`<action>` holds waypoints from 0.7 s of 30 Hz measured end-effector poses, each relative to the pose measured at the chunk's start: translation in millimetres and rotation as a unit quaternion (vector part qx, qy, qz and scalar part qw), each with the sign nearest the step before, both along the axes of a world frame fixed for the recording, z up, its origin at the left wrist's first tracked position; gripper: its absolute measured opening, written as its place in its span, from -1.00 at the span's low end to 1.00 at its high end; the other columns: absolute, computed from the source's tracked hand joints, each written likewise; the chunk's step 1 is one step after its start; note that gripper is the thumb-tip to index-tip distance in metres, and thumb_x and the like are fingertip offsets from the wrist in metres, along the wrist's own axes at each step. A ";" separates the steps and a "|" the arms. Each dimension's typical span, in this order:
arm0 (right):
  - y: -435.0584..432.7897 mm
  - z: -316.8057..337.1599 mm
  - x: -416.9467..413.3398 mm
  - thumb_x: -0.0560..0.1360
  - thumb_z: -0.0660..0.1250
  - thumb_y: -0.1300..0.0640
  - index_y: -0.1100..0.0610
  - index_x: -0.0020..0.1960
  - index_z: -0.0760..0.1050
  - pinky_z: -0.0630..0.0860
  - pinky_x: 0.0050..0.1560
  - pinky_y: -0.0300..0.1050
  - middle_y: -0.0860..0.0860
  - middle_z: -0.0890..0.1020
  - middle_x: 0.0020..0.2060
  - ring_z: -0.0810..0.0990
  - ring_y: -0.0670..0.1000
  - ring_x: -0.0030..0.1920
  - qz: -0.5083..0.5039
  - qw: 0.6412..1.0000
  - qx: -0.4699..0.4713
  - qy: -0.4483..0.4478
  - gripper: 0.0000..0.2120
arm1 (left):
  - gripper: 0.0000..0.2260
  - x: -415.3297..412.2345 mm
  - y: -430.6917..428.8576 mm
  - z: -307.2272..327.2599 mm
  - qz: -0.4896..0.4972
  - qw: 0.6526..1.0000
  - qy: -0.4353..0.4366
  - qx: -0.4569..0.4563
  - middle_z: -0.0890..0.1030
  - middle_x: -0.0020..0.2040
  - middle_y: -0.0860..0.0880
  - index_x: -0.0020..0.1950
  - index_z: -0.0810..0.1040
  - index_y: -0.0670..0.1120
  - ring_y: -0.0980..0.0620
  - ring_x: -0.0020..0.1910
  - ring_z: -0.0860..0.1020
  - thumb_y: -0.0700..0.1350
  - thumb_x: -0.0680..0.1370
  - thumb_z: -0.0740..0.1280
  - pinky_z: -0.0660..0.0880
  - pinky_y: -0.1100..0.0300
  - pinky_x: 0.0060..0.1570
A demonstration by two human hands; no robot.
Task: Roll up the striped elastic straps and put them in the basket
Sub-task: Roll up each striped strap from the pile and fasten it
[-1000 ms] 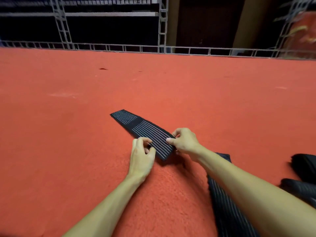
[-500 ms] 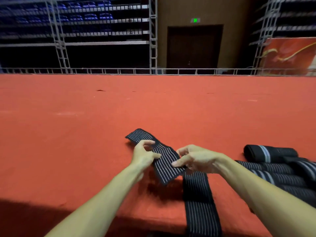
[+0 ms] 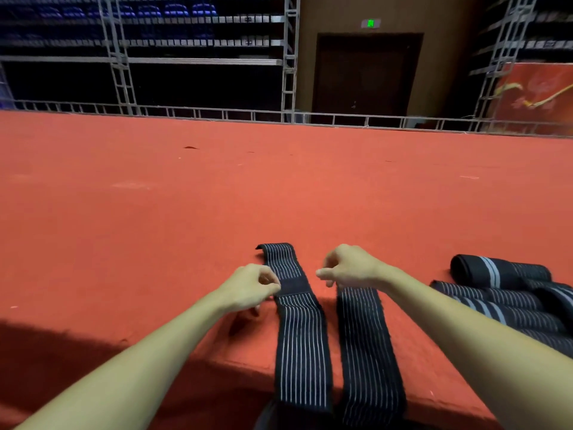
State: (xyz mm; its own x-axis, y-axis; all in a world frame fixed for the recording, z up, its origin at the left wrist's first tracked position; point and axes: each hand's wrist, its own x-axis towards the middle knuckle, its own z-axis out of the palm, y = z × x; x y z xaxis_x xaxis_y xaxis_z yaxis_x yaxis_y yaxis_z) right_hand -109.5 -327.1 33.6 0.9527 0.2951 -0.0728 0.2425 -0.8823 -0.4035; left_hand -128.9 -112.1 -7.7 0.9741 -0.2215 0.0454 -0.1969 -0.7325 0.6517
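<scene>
Left hand (image 3: 251,287): our grip pinched the left edge of the left strap at its plain dark patch, fingers curled.
Left strap (image 3: 299,336): it lay flat on the red carpet (image 3: 155,228), running near to far. Its far end curled up slightly and its near end hung over the carpet's edge.
Right hand (image 3: 350,270): fingers were curled over the far end of the right strap (image 3: 367,352); we could not tell whether this grip held it.
Far right: a rolled strap (image 3: 499,271) lay against the loose straps (image 3: 511,311).
Basket: not in view.
Doing it well: we judged the roll should start at the curled far end. Both thumbs should keep the edges square and the turns tight, so the elastic would not spring open.
</scene>
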 end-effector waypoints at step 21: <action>106.7 -68.0 142.6 0.40 0.34 -0.28 0.00 0.04 0.60 0.49 0.08 -0.03 0.01 0.57 -0.01 0.55 0.07 0.11 0.021 0.993 -0.047 -0.103 -0.60 | -0.88 108.2 31.8 -60.7 0.294 0.934 -0.109 -0.170 0.58 -0.16 0.09 -0.21 0.47 0.09 0.00 -0.08 0.54 -0.12 0.49 0.26 0.45 0.11 -0.03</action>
